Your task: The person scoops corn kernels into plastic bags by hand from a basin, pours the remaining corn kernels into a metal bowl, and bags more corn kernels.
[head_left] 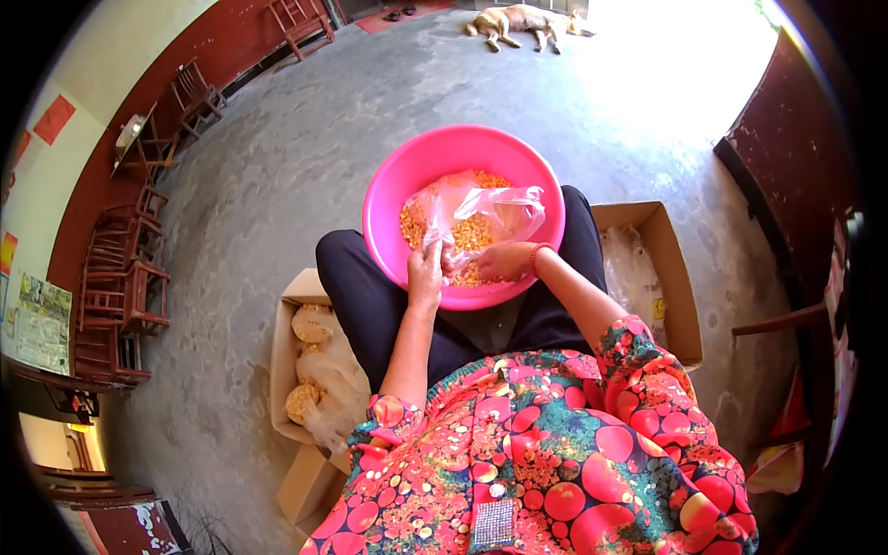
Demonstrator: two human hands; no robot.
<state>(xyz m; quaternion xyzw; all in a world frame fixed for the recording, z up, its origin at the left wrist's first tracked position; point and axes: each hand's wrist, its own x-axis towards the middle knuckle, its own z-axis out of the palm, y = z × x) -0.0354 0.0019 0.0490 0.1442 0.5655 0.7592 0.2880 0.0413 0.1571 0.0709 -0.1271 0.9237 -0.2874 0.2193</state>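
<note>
A pink basin (388, 199) rests on my lap, with orange-yellow corn kernels (474, 231) inside it. Over the kernels lies a clear plastic bag (513, 208), its mouth spread toward the right. My left hand (426, 270) pinches the near left edge of the bag above the basin's near side. My right hand (505, 263), with a red band at the wrist, reaches into the basin among the kernels under the bag's near edge. Its fingertips are hidden by the bag and kernels.
An open cardboard box (289, 365) at my left holds bags of kernels (303, 400). Another box (680, 296) at my right holds clear plastic bags (634, 273). A dog (525, 22) lies on the floor ahead. Wooden chairs (129, 287) line the left wall.
</note>
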